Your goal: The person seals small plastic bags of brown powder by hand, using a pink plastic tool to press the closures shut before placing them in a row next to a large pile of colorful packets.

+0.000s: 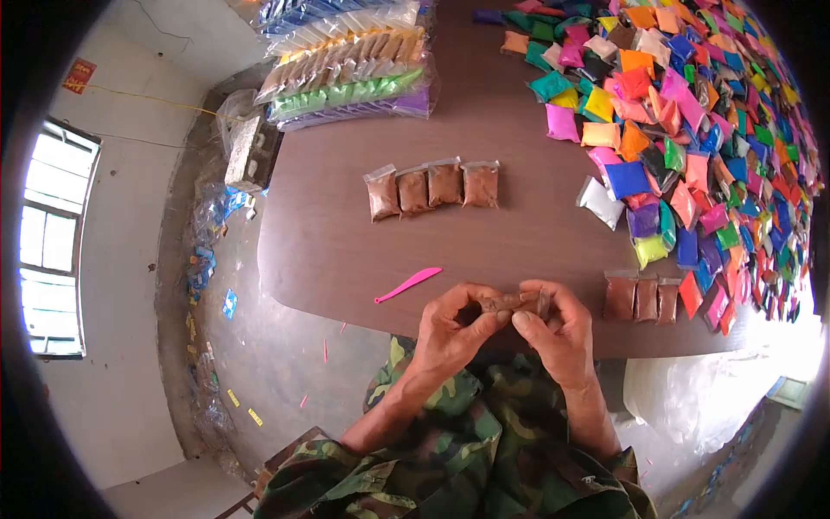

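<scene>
My left hand (458,327) and my right hand (556,330) meet at the table's front edge, both pinching a small brown packet (501,303) in clear plastic between thumbs and fingers. Fingers cover part of it. A pink plastic knife (409,285) lies on the table to the left of my left hand. Beyond the hands, four brown packets (430,187) stand side by side in a row. To the right of my right hand are three more brown packets (645,298), lying close together.
The brown table (337,216) carries stacked bags of coloured packets (346,73) at the back left. A large heap of small multicoloured packets (683,147) covers its right side. White plastic sheeting (683,394) hangs below the right front edge. Litter lies on the floor at left.
</scene>
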`<move>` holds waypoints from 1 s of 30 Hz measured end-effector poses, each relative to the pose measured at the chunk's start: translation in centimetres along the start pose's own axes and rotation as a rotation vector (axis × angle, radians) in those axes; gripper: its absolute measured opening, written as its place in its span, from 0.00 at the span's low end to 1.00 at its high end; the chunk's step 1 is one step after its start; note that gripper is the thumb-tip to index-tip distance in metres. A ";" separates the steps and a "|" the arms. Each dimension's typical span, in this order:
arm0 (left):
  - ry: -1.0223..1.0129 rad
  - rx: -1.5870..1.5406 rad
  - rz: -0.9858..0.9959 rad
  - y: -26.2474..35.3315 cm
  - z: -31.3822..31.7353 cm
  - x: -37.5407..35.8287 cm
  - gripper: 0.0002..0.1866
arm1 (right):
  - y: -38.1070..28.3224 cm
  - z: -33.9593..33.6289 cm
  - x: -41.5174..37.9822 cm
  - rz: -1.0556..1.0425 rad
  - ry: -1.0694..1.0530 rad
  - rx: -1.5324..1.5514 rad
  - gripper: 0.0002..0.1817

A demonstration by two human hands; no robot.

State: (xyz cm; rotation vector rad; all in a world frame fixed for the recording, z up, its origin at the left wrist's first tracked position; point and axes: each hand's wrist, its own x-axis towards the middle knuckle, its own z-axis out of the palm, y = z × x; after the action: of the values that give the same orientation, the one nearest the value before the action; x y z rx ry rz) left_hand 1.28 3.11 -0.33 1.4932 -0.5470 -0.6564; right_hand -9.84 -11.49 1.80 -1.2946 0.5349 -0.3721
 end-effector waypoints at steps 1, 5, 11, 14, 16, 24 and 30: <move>0.008 -0.028 0.006 -0.1 0.0 0.0 0.11 | -0.1 -0.3 0.0 0.022 -0.037 0.008 0.07; 0.003 -0.117 -0.185 1.4 0.4 -0.1 0.10 | 1.5 -1.0 0.1 -0.029 0.015 -0.101 0.05; 0.006 -0.090 -0.061 0.4 -0.1 0.0 0.09 | 1.7 -1.1 0.1 0.007 0.027 -0.125 0.08; 0.012 -0.177 -0.126 0.8 0.1 0.1 0.10 | 0.8 -1.0 0.1 0.045 0.046 -0.053 0.09; 0.002 -0.202 -0.180 1.1 0.1 0.2 0.11 | 0.5 -1.2 0.1 0.101 0.078 0.089 0.09; -0.069 0.048 -0.192 1.6 0.0 0.9 0.10 | 2.2 -1.3 0.1 -0.080 0.022 -0.100 0.09; -0.032 -0.102 -0.100 0.9 0.1 0.8 0.07 | 1.4 -1.3 0.0 0.004 0.023 0.043 0.12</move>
State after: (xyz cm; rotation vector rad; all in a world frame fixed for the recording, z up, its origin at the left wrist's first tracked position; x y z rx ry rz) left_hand 1.89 2.44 0.52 1.4231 -0.4587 -0.7757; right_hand -10.61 -12.18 0.20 -1.2488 0.5467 -0.3935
